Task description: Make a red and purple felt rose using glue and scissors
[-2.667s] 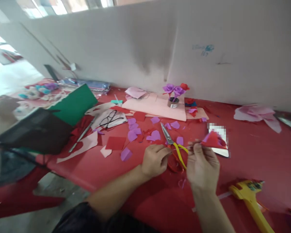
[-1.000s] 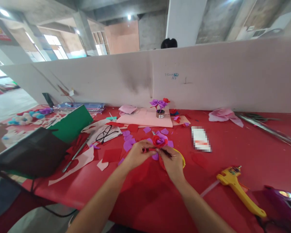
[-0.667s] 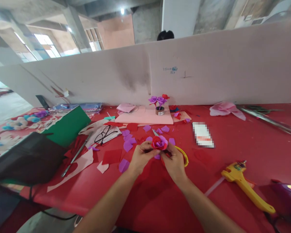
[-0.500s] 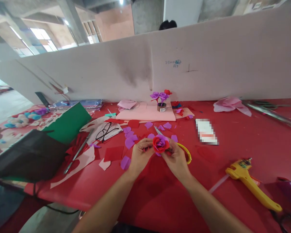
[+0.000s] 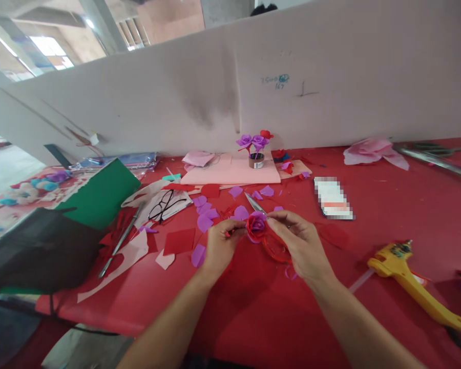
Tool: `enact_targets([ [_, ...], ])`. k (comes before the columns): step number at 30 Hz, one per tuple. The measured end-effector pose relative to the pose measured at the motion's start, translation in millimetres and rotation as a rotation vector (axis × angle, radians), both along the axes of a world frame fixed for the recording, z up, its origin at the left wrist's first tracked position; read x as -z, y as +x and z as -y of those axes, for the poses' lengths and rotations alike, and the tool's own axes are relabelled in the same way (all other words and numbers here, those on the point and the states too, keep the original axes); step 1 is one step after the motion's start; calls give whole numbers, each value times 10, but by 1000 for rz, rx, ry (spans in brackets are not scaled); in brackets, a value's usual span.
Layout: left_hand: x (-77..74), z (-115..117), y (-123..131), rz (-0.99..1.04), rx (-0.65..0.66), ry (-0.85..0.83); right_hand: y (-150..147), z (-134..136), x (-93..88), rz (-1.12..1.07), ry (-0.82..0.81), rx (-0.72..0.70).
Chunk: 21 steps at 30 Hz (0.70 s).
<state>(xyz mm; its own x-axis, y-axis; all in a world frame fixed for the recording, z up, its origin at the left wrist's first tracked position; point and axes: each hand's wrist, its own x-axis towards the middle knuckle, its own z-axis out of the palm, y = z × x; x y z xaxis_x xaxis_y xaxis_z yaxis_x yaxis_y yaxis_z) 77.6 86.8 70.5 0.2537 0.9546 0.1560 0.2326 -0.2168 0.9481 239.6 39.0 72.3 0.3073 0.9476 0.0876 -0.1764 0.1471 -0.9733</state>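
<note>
My left hand (image 5: 223, 243) pinches a red and purple paper rose (image 5: 256, 227) from its left side, with the bloom tilted toward me. The thumb and fingertips of my right hand (image 5: 300, 243) are closed at the rose's right petal edge. Behind and below the rose lies a pair of scissors (image 5: 255, 203), its blades pointing away to the left. A red handle loop shows between my hands, partly covered by my right hand. Loose purple petals (image 5: 206, 221) lie to the left, near a red paper square (image 5: 179, 241).
A small pot (image 5: 256, 161) of purple and red flowers stands on pink sheets (image 5: 215, 177) by the partition (image 5: 157, 102). On the right are a phone (image 5: 333, 198) and a yellow glue gun (image 5: 415, 282). Eyeglasses (image 5: 165, 206), tweezers (image 5: 121, 241) and a green board (image 5: 103, 197) are left.
My right hand has moved right, from cupping the rose to its petal edge. The rose has turned slightly, and more of the scissors shows. The view has tipped down a little.
</note>
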Motion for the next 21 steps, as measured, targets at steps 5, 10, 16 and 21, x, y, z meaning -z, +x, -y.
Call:
enact_targets([
  [5,1,4,-8,-14,-6,3,-32,28,8,86,-40,35],
  [10,11,-4,1,20,-6,-23,-37,32,23,147,-26,51],
  [16,8,7,20,64,-26,-84,-37,45,-21,172,-29,116],
  [21,8,-2,13,69,-19,-72,-44,36,-19,102,-38,115],
])
